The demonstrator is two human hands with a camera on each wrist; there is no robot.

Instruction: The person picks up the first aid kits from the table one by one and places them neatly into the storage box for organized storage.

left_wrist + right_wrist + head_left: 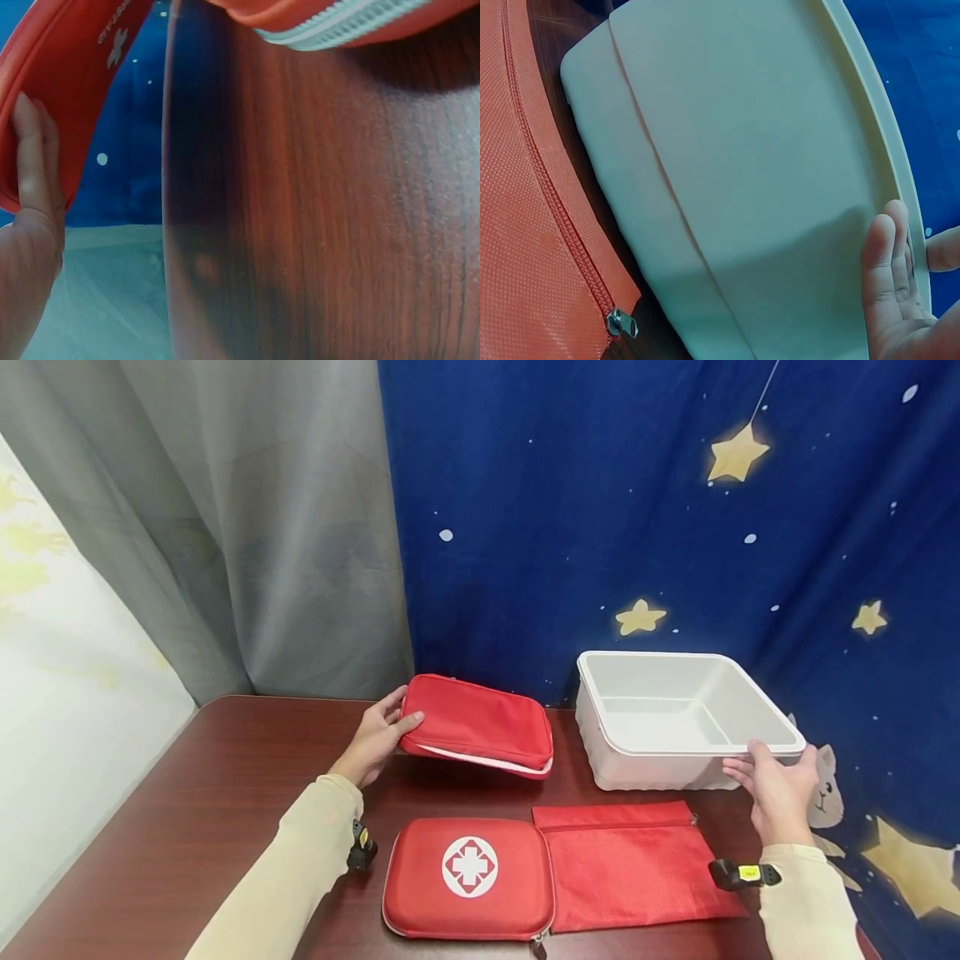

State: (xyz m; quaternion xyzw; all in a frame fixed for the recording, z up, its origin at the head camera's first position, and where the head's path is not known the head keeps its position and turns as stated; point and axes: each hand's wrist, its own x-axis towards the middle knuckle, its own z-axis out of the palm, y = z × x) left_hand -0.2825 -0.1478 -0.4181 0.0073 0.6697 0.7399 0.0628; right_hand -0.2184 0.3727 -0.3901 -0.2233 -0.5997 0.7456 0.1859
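My left hand grips the left end of a red zippered pouch, thumb on the upper face and fingers underneath. The pouch is tilted and raised above the table's back part. White printing shows on the pouch's underside in the left wrist view. At the right, my right hand pinches the front rim of a white plastic bin, near its right corner. In the right wrist view the fingers lie under the lip of the bin, with the thumb across the edge.
A red hard-shell first-aid case with a white cross emblem lies at the table's front. Beside it on the right is a flat red zip pouch. Blue star-patterned and grey curtains hang behind the brown table.
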